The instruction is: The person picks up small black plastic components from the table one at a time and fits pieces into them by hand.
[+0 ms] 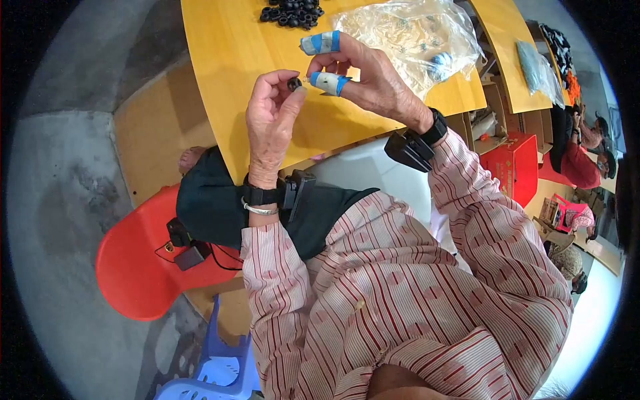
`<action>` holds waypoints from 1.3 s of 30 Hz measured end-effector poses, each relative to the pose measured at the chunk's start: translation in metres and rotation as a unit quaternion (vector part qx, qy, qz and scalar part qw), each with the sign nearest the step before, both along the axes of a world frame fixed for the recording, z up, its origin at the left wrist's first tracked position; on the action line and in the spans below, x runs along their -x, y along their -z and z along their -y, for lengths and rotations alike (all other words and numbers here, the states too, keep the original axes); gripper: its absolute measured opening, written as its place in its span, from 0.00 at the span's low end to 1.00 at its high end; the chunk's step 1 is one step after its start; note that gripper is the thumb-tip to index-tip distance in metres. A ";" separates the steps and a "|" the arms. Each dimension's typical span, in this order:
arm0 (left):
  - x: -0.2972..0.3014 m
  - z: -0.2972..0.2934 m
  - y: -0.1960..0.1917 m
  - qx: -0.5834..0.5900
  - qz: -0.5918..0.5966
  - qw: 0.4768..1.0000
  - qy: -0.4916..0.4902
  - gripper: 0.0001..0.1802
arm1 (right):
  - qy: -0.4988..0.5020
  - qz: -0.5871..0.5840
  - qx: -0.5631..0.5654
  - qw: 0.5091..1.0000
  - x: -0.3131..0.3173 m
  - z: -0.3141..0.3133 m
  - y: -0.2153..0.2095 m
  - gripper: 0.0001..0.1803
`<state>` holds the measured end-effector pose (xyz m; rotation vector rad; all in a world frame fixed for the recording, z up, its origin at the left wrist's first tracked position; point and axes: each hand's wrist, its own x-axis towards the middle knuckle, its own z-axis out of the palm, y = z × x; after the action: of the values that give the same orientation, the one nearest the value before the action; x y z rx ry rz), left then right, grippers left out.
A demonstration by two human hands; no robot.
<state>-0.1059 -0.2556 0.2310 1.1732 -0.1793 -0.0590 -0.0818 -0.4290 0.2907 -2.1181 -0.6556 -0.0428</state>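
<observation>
Between the thumb and forefinger of my left hand (pixel 270 130) is a small black ring-shaped part (pixel 294 84), held up over the yellow table (pixel 233 73). Close to its right is my right hand (pixel 377 77), with blue and white tape around the thumb and forefinger. Those two fingers are stretched apart, and the other fingers curl behind them. The taped thumb tip points at the black part; whether it touches is hard to tell. A thin dark edge shows under the thumb, too small to make out. Several similar black parts (pixel 293 12) lie heaped at the table's far edge.
A clear plastic bag (pixel 413 40) lies on the table, with a blue roll (pixel 440 65) by it. To the right stand a red box (pixel 513 167) and cardboard boxes (pixel 493 110). A red chair (pixel 140 260) is at left. Other people (pixel 583 160) sit at far right.
</observation>
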 end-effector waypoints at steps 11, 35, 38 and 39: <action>0.003 0.009 0.008 -0.315 0.102 0.940 -0.083 0.12 | -0.014 0.049 0.141 0.989 0.000 0.009 0.004 0.17; 0.001 0.009 0.021 -0.175 -0.001 0.984 -0.010 0.12 | 0.018 0.035 0.138 0.990 -0.001 0.018 0.008 0.14; 0.000 0.007 0.018 -0.098 -0.025 0.995 0.020 0.12 | 0.007 0.080 0.142 0.987 0.003 0.026 0.012 0.13; 0.000 0.006 0.017 -0.060 -0.033 0.997 0.037 0.12 | -0.004 0.085 0.141 0.986 0.004 0.026 0.012 0.13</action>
<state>-0.1055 -0.2615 0.2139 1.2833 -0.1637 -0.1760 -0.0861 -0.4551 0.2790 -2.4021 -0.8106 -0.1334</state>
